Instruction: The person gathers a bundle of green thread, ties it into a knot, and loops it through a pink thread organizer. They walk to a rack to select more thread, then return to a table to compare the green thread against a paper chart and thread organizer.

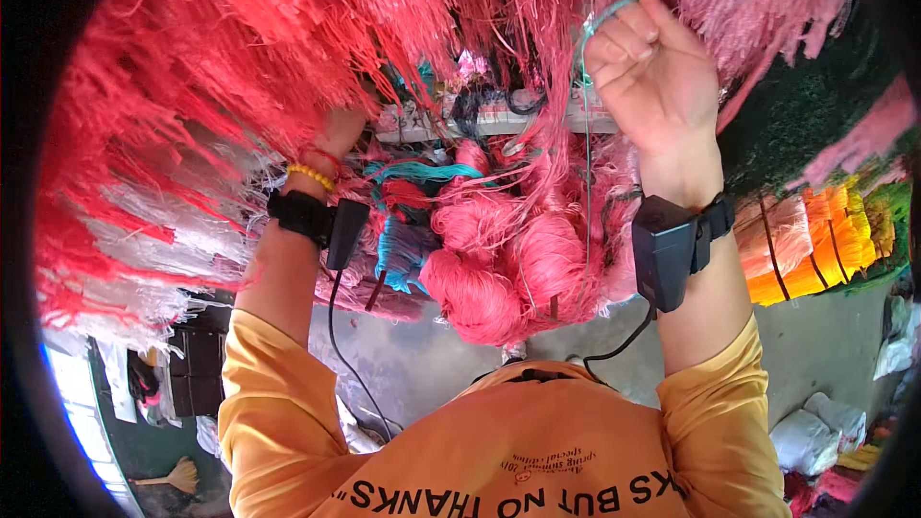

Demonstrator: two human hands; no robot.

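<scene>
Long red and pink yarn strands (384, 0) hang in a thick fringe in front of me. My right hand (657, 67) is raised at the fringe's right part, its fingers curled closed on a thin teal yarn (587, 43). From that hand the teal yarn runs straight down. My left hand (338, 129) reaches in behind the red strands on the left; its fingers are hidden there. Between my arms, pink yarn hanks (547, 254) hang below a pale bar (494, 118), beside a blue hank (403, 251) and a teal bundle (422, 173).
Orange and yellow yarn (830, 230) hangs at the right. White sacks (811, 436) lie on the grey floor (806, 341) at lower right. A straw broom (177, 476) is at lower left. Cables (336, 326) run from the black devices on my wrists.
</scene>
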